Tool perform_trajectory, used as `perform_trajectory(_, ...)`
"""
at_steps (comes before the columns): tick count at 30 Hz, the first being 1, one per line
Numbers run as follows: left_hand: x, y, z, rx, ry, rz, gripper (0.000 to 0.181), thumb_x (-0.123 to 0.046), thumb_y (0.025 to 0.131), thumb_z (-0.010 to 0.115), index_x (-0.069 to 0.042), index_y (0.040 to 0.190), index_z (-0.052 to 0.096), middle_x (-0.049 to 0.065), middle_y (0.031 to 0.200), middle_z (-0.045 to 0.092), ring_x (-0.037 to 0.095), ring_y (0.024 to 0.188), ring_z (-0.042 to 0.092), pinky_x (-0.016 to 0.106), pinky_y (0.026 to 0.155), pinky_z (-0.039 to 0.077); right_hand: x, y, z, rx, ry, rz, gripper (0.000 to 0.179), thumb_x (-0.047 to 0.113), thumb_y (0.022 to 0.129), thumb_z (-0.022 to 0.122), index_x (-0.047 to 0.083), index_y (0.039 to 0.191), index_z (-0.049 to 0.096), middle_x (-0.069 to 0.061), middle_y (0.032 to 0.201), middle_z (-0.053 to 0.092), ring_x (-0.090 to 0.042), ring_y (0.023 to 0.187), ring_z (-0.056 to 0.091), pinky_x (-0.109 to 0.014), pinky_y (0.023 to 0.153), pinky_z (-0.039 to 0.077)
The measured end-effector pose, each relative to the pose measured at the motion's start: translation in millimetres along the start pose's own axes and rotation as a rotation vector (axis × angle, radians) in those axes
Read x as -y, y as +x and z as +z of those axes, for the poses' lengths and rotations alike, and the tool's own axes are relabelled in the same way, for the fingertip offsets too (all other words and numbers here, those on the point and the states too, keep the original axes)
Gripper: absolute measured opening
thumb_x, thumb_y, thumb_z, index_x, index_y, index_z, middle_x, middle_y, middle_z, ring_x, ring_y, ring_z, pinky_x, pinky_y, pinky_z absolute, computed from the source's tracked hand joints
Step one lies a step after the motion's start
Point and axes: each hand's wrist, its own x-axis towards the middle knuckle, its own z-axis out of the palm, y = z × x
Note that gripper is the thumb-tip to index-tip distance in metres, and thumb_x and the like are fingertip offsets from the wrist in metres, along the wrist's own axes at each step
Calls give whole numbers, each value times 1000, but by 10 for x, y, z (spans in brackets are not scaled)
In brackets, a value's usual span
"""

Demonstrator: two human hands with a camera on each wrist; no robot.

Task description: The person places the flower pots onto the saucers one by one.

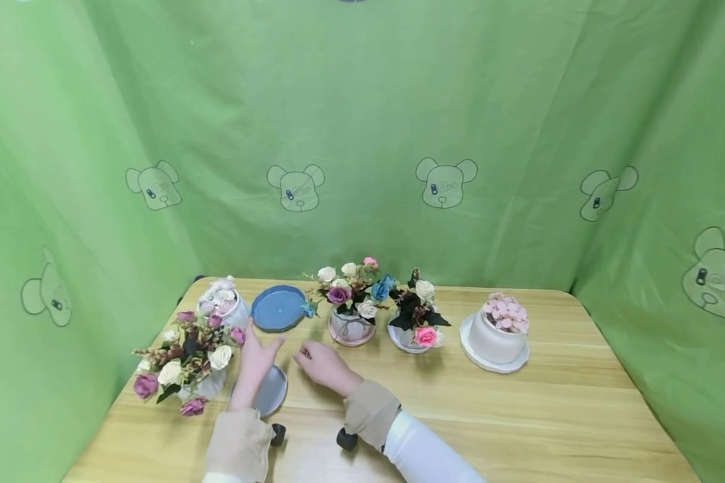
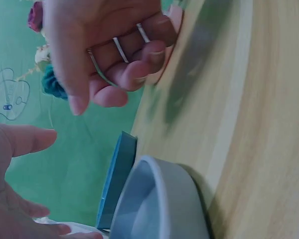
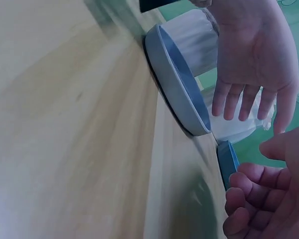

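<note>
My left hand (image 1: 258,359) reaches over the left side of the table, fingers extended and thumb spread. It is nearest to a white pot (image 1: 235,315) of pale flowers at the back left; whether the fingertips touch it I cannot tell. Below that hand lies a grey round saucer (image 1: 273,390), seen edge-on in the right wrist view. A blue saucer (image 1: 278,310) sits farther back. To the right, my right hand (image 1: 326,365) hovers above the wood with loosely curled fingers and nothing in them. A pot of purple and white roses (image 1: 219,357) stands left of the left hand.
Mixed roses (image 1: 340,295) fill a pot on a pink saucer (image 1: 352,343). Beside it, a pot with a pink rose (image 1: 425,336) stands on a white saucer. Farther right, pink flowers (image 1: 506,313) top a white pot on a white plate (image 1: 495,366). Green curtain (image 1: 362,121) surrounds the table.
</note>
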Motion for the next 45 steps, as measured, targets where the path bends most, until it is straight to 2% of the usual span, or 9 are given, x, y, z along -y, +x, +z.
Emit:
perform_trajectory(6, 35, 62, -12, -72, -27, -52, 103, -24, 90, 67, 5, 151, -11, 42, 153, 8, 55, 141, 18, 59, 120, 15, 34, 102, 67, -29, 18, 10, 19, 25, 98, 55, 12, 85, 60, 1, 74, 57, -10, 63, 50, -22, 60, 44)
perform_trajectory(12, 21, 105, 3, -147, -59, -72, 111, -24, 89, 67, 6, 148, -21, 40, 155, -3, 52, 145, 10, 55, 123, 9, 2, 193, 150, -67, 37, 19, 17, 23, 97, 56, 10, 87, 60, -2, 76, 61, -12, 67, 53, -23, 63, 47)
perform_trajectory(16, -27, 148, 58, -205, -49, -81, 113, -23, 86, 69, 7, 148, -20, 43, 153, 6, 55, 141, 19, 56, 121, 14, -7, 248, 179, -98, 56, 15, 15, 22, 97, 56, 9, 89, 60, -3, 77, 62, -12, 67, 53, -24, 62, 47)
perform_trajectory(20, -54, 196, 119, -225, -24, -129, 115, -28, 85, 69, 6, 148, -21, 44, 151, 16, 57, 138, 23, 58, 120, 17, -21, 296, 192, -123, 62, 15, 14, 21, 96, 56, 9, 89, 60, -4, 76, 62, -12, 65, 52, -24, 61, 46)
perform_trajectory(31, -122, 334, 142, -226, -47, -245, 108, -32, 85, 64, 13, 147, -12, 45, 147, 23, 62, 135, 20, 64, 117, 17, -86, 401, 202, -146, 92, 61, 15, 20, 96, 54, 7, 91, 59, -5, 76, 60, -15, 67, 53, -27, 62, 47)
perform_trajectory(34, -136, 394, 175, -270, -65, -280, 101, -32, 85, 63, 16, 148, 0, 44, 141, 35, 61, 132, 27, 63, 116, 21, -97, 443, 207, -162, 103, 65, 15, 19, 96, 54, 6, 90, 59, -7, 77, 61, -16, 67, 53, -28, 62, 47)
perform_trajectory(37, -144, 458, 207, -321, -86, -320, 99, -33, 85, 63, 14, 148, 4, 42, 138, 40, 60, 130, 31, 62, 114, 23, -101, 483, 213, -173, 111, 72, 16, 20, 95, 54, 6, 89, 59, -8, 78, 62, -18, 69, 55, -29, 64, 48)
perform_trajectory(41, -134, 532, 225, -407, -126, -366, 100, -32, 85, 63, 11, 150, 1, 41, 143, 35, 60, 133, 29, 63, 116, 19, -93, 509, 224, -177, 122, 91, 17, 20, 95, 53, 6, 86, 58, -7, 78, 61, -18, 70, 55, -29, 65, 48)
perform_trajectory(45, -96, 603, 207, -481, -153, -393, 92, -31, 87, 62, 12, 149, 9, 39, 142, 38, 57, 132, 33, 61, 117, 19, -78, 522, 235, -174, 144, 96, 18, 19, 96, 53, 6, 84, 57, -6, 75, 58, -18, 69, 52, -29, 65, 46)
